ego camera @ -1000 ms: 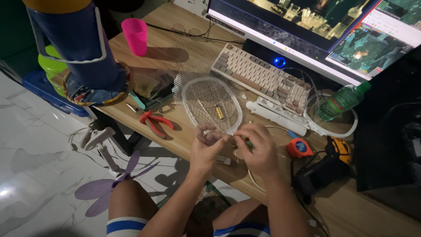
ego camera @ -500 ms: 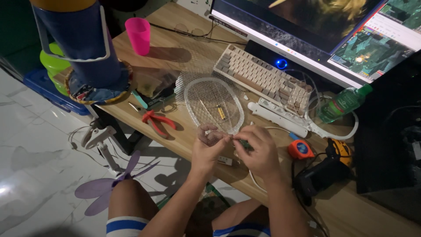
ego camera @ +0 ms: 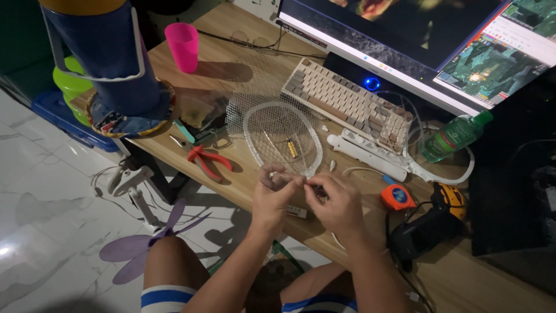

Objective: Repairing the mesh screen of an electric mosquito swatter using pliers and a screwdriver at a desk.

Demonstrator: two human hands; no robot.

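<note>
The left hand (ego camera: 277,194) and the right hand (ego camera: 336,204) met at the near end of the oval mesh (ego camera: 282,138). The mesh lay flat on the desk (ego camera: 243,40), and I use it as the landmark here. Both hands sat at its near edge, close to the person's body. The left hand's fingertips were pressed together on the mesh's rim, pinching it. The right hand's fingers were curled and pressed together just beside the left ones. They seemed to pinch something tiny, but it was too small to tell what.

A small yellow part (ego camera: 292,148) lay inside the mesh. A square piece of net (ego camera: 246,104) lay partly under the mesh's far side. The red pliers (ego camera: 209,162) lay to the left of the mesh. The pink cup (ego camera: 183,46) stood far off to its left, at the back of the desk. The keyboard (ego camera: 347,104) lay behind the mesh, and the screen (ego camera: 417,40) stood past that. A white power strip (ego camera: 365,156) lay to the right of the mesh. An orange tape measure (ego camera: 397,197) sat further right, near the right hand. A green bottle (ego camera: 454,136) lay on its side beyond the strip.
</note>
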